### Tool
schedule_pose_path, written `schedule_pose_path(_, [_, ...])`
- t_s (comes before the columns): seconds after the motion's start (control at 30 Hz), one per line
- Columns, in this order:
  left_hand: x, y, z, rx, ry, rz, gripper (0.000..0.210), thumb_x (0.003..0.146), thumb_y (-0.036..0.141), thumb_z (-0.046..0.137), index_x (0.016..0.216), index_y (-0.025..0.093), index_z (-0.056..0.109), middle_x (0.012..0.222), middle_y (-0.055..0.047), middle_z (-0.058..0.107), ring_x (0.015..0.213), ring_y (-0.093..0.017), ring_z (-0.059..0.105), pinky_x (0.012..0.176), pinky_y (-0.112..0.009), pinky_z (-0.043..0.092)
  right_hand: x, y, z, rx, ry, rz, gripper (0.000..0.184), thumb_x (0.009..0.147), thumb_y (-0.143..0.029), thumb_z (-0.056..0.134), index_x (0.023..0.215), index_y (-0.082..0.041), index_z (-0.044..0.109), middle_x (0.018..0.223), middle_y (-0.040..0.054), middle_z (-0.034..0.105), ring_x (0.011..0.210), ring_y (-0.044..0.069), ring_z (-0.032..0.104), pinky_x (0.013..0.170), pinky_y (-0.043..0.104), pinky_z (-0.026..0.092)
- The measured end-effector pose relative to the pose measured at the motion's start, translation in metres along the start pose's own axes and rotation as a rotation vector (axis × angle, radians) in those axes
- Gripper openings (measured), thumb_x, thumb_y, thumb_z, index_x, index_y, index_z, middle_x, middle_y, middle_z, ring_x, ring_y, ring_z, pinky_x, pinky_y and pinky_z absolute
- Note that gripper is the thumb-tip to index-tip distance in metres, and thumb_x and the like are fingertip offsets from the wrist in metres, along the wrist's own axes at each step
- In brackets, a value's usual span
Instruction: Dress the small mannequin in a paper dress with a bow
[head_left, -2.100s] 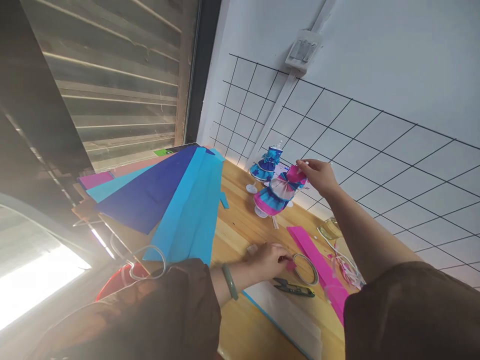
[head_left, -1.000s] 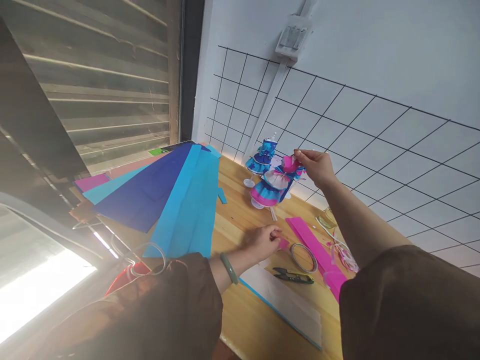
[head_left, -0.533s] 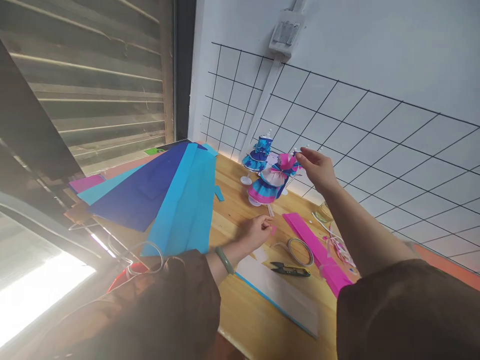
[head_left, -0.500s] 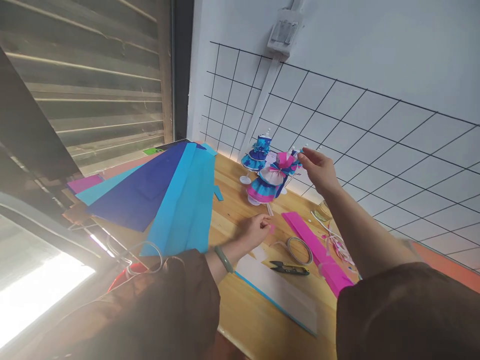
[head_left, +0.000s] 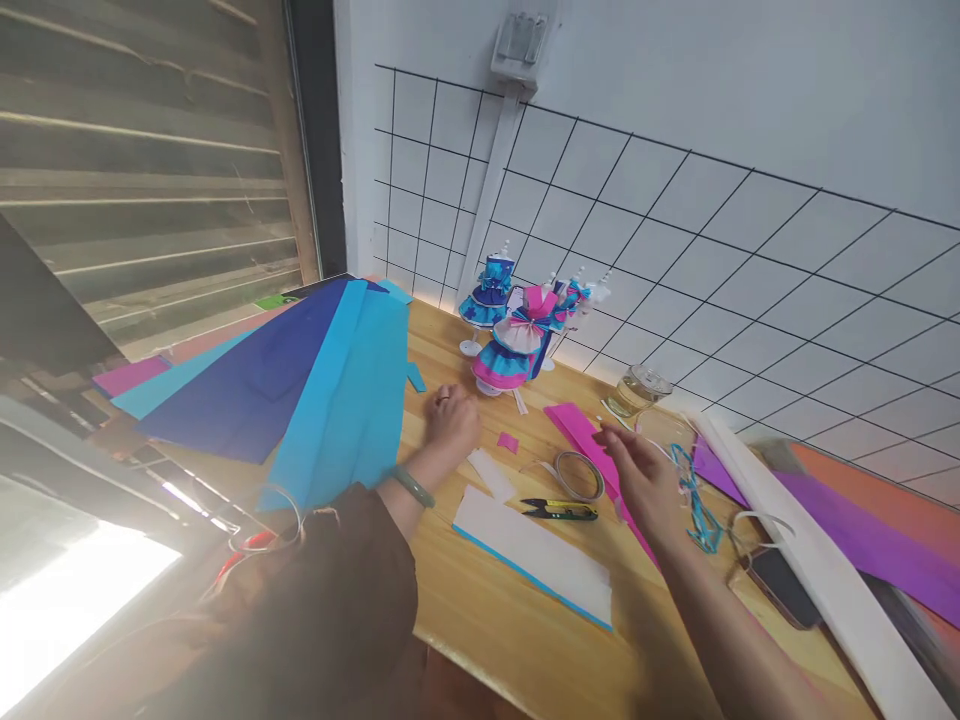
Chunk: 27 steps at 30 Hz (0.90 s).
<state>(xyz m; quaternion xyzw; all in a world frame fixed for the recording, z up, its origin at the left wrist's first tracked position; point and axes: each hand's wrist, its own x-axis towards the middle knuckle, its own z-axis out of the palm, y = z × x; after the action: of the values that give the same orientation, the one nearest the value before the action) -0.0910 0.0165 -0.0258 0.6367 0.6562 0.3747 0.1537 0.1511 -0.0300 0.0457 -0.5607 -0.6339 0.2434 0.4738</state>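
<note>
My left hand [head_left: 452,425], with a green bangle on the wrist, rests low over the table with its fingers curled in. Whatever may be in them is hidden. Beside it lie a small blue scrap [head_left: 416,377] and a pink scrap [head_left: 508,442]. Over a bright pink paper strip [head_left: 574,425] hovers my right hand [head_left: 641,480], thumb and fingers loosely apart, nothing visible between them. Just behind the left hand stands a miniature dress form in a pink, white and blue ruffled dress [head_left: 517,345]. A tape roll [head_left: 579,475] and thread snips [head_left: 559,509] lie between the hands.
Blue paper sheets [head_left: 337,400] fan out at the left. A white piece with a blue edge [head_left: 536,555] lies near the front. Behind are a blue-dressed form [head_left: 491,295] and a glass of liquid [head_left: 636,390]. A phone [head_left: 784,585] and white roll [head_left: 810,540] lie right.
My right hand has come down from the dress forms to the pink strip. My left hand has moved left and away from me; the pink scrap now lies on the table. The view has shifted right.
</note>
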Motion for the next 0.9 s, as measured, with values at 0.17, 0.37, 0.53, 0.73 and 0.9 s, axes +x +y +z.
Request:
schedule_pose_path(0.17, [0.011,-0.021,-0.004,0.455,0.084,-0.208,0.041,0.075,0.037,0.057,0.106,0.01,0.061,0.139,-0.021,0.035,0.135,-0.038,0.017,0.107,-0.051,0.012,-0.026,0.02,0.013,0.047,0.007,0.079,0.041,0.076,-0.051,0.057,0.096,-0.017,0.066,0.087,0.0086,0.071,0.086,0.024,0.064,0.082,0.04,0.047])
schedule_pose_path(0.37, [0.019,-0.033,-0.002,0.478,0.124,-0.262,0.048,0.08,0.034,0.048,0.117,0.003,0.054,0.131,-0.021,0.044,0.133,-0.037,0.021,0.107,-0.05,0.014,-0.039,0.036,0.029,0.082,-0.012,0.1,0.043,0.078,-0.052,0.053,0.099,-0.016,0.065,0.092,0.0092,0.07,0.091,0.024,0.063,0.085,0.038,0.046])
schedule_pose_path(0.53, [0.019,-0.033,-0.005,0.476,0.114,-0.205,0.033,0.083,0.014,0.038,0.106,0.008,0.061,0.118,-0.017,0.055,0.127,-0.03,0.032,0.105,-0.048,0.018,-0.041,0.057,0.022,0.021,-0.018,0.104,0.047,0.078,-0.053,0.051,0.103,-0.016,0.063,0.096,0.0096,0.069,0.1,0.026,0.06,0.093,0.042,0.041])
schedule_pose_path(0.73, [0.015,-0.025,-0.007,0.469,0.143,-0.172,0.033,0.082,0.025,0.047,0.108,0.012,0.06,0.132,-0.018,0.044,0.131,-0.031,0.025,0.106,-0.047,0.015,-0.045,0.055,0.024,0.014,-0.014,0.109,0.046,0.076,-0.054,0.052,0.1,-0.017,0.065,0.094,0.0093,0.07,0.097,0.026,0.062,0.089,0.04,0.046])
schedule_pose_path(0.9, [0.016,-0.03,-0.005,0.432,0.153,-0.197,0.035,0.078,0.03,0.053,0.1,0.004,0.063,0.118,-0.024,0.052,0.121,-0.034,0.035,0.102,-0.047,0.019,-0.047,0.055,0.028,0.018,-0.051,0.071,0.044,0.077,-0.054,0.052,0.099,-0.018,0.066,0.095,0.0107,0.07,0.093,0.026,0.064,0.083,0.04,0.049])
